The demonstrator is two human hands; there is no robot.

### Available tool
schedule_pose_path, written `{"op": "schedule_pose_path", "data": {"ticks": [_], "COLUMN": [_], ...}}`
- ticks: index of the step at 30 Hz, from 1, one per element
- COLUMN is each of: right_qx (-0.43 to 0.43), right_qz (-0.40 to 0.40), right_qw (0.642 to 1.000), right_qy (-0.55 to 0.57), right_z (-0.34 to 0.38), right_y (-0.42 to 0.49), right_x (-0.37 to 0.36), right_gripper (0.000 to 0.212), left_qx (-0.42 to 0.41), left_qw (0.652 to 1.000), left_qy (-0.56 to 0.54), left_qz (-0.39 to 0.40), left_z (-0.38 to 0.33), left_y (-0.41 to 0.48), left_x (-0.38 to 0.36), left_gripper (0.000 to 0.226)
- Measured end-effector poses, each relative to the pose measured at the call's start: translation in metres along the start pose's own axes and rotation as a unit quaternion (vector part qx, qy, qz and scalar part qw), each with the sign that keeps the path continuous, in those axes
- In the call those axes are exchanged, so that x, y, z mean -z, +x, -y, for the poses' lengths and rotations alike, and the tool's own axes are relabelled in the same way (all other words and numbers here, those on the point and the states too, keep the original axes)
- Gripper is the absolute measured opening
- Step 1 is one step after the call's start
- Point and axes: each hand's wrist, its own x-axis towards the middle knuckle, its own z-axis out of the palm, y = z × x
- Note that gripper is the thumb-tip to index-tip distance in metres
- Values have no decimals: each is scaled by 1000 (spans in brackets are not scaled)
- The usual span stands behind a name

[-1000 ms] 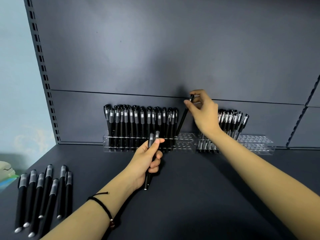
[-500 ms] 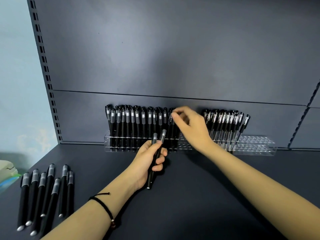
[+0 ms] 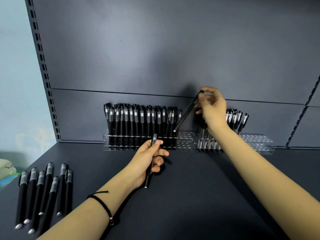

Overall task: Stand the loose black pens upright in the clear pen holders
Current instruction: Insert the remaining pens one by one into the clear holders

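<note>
Two clear pen holders stand against the back panel. The left holder (image 3: 186,141) is filled with upright black pens (image 3: 138,122) except its right end. The right holder (image 3: 259,144) has pens on its left side, partly hidden by my right wrist. My right hand (image 3: 212,110) pinches one black pen (image 3: 187,113) by its cap, tilted, its tip hanging just above the left holder's vacant right end. My left hand (image 3: 149,156) grips a single black pen (image 3: 150,163) in front of the left holder. Several loose pens (image 3: 43,193) lie at the shelf's front left.
The dark shelf surface (image 3: 190,196) stretches between the holders and me. A slotted metal upright (image 3: 43,70) runs along the left edge of the back panel. A pale object (image 3: 6,168) sits beyond the shelf at far left.
My right hand took one of the two pens from my left hand and lifted it up and right over the left holder's open end. My left hand stays put with one pen.
</note>
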Motion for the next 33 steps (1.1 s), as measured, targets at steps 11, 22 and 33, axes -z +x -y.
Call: {"op": "schedule_pose_path", "data": {"ticks": [11, 22, 33], "right_qx": [153, 152, 79], "right_qz": [13, 108, 169], "right_qw": [968, 939, 960], "right_qy": [-199, -290, -211], "right_z": [-30, -36, -14], "right_y": [12, 5, -41], "right_x": [0, -8, -11], "right_gripper": [16, 20, 21], "left_qx": [-2, 20, -24], "left_qw": [1000, 1000, 997], "left_qy": [2, 8, 57], "left_qz": [5, 18, 39], "left_z": [0, -1, 1], "left_y": [1, 2, -2], "left_x": [0, 0, -6], "left_gripper": [16, 24, 21]}}
